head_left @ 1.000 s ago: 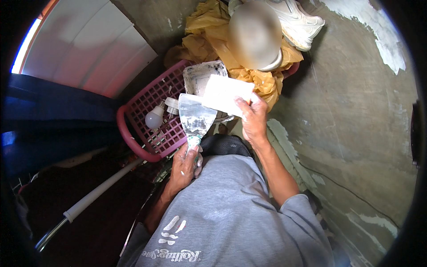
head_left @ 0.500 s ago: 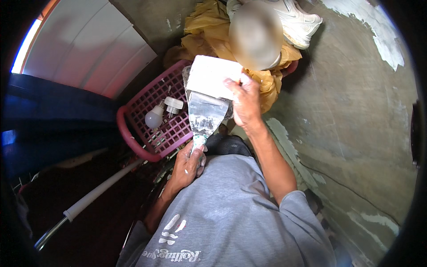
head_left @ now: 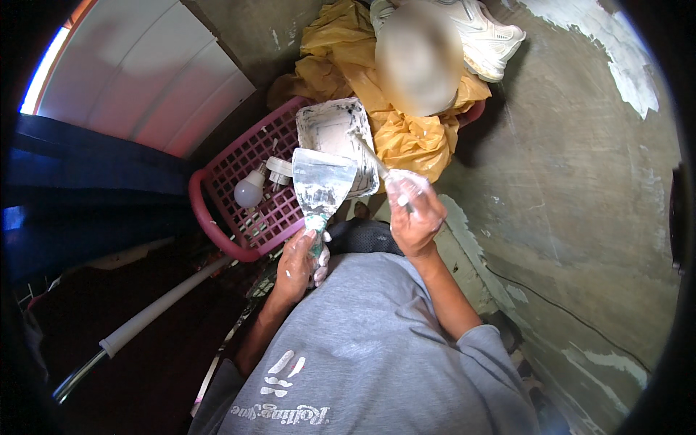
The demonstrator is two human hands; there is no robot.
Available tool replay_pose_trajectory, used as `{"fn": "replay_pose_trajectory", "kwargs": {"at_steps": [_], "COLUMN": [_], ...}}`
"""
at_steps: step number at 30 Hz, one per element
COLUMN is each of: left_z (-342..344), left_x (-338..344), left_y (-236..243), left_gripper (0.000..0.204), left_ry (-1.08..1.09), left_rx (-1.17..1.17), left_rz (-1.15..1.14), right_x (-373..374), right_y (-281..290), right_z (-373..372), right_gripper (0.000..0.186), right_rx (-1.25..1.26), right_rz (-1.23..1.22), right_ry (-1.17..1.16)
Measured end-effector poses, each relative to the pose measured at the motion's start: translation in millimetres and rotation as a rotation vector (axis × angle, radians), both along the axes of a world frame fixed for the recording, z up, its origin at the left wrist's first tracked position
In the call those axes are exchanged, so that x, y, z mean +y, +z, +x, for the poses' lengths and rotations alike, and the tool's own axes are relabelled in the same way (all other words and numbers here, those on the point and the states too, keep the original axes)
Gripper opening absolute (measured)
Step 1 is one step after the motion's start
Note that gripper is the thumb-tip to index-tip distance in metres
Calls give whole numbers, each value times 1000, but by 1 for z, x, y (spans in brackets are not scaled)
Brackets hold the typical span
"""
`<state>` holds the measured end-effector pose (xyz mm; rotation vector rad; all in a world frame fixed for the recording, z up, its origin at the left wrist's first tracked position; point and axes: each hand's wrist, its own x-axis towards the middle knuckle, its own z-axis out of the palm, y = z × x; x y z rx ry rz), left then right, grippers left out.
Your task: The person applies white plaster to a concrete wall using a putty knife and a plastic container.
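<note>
Scraper (head_left: 322, 181) is in the left hand (head_left: 299, 262), fingers wrapped round the handle with the thumb up along it, blade pointing away from the body. It sits right over the near left part of the tub (head_left: 330, 112), so it hides a fair bit of that side. Blade's smeared with white and dark gunk, and both hands have white stuff on them.

Right hand (head_left: 415, 214) is just off the tub's right side, fingers curled in on the near end of a thin white board (head_left: 371, 155). That board is nearly edge-on, so it's just a narrow strip crossing the tub's right part. Can't tell exactly how the fingertips sit on it.

Pretty cramped around there, tbh. Pink basket (head_left: 205, 219) is left of the tub, with a bulb (head_left: 249, 193) and a white fitting (head_left: 279, 171) in it. The fitting is near the blade's left edge. Yellow bag (head_left: 417, 148) crowds the tub's far and right sides, with a pale shoe (head_left: 491, 47) up on it beyond the tub, partly lost in a blurred patch. Patchy wall (head_left: 580, 181) is well to the tub's right, dark cord (head_left: 573, 317) running along low on it. White pole (head_left: 159, 306) slants off on the tub's near left, and blue cloth (head_left: 87, 188) hangs further left.
</note>
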<state>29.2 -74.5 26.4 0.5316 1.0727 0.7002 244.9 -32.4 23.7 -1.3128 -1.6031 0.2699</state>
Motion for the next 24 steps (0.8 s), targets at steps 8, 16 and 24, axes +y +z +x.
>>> {"fn": "replay_pose_trajectory", "kwargs": {"at_steps": [8, 16, 24], "left_z": [2, 4, 7], "left_x": [-2, -9, -11], "left_y": [5, 0, 0], "left_gripper": [30, 29, 29], "left_ry": [6, 3, -7], "left_rx": [-41, -8, 27], "left_rz": [-32, 6, 76], "right_x": [-6, 10, 25], "right_y": [-15, -4, -10], "right_z": [-5, -16, -9], "right_gripper": [31, 17, 17], "right_rx": [-367, 467, 1534], "right_rz": [113, -348, -666], "right_ry": [76, -113, -41]}}
